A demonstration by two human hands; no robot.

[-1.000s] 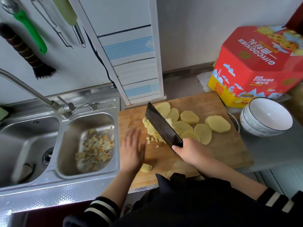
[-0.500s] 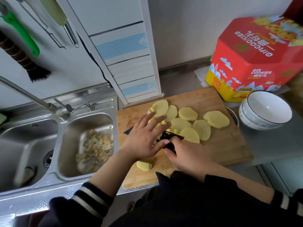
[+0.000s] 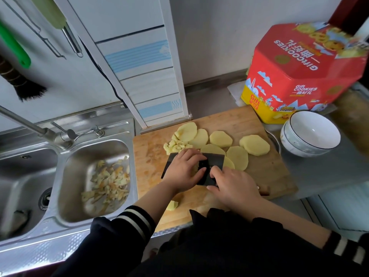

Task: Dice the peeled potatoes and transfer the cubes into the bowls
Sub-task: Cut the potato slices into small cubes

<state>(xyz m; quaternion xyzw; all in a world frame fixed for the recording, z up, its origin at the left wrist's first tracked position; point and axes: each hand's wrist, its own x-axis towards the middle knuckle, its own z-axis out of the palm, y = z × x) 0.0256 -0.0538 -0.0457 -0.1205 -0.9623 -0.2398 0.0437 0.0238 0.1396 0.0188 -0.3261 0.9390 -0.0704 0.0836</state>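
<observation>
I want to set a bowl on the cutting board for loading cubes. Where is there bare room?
The cutting board is bare at its right near corner, between the potato slices and the board's near edge. Its left strip, between the sink and the cleaver, is bare too, but narrower. The middle is crowded: slices, diced cubes, and both hands.
</observation>
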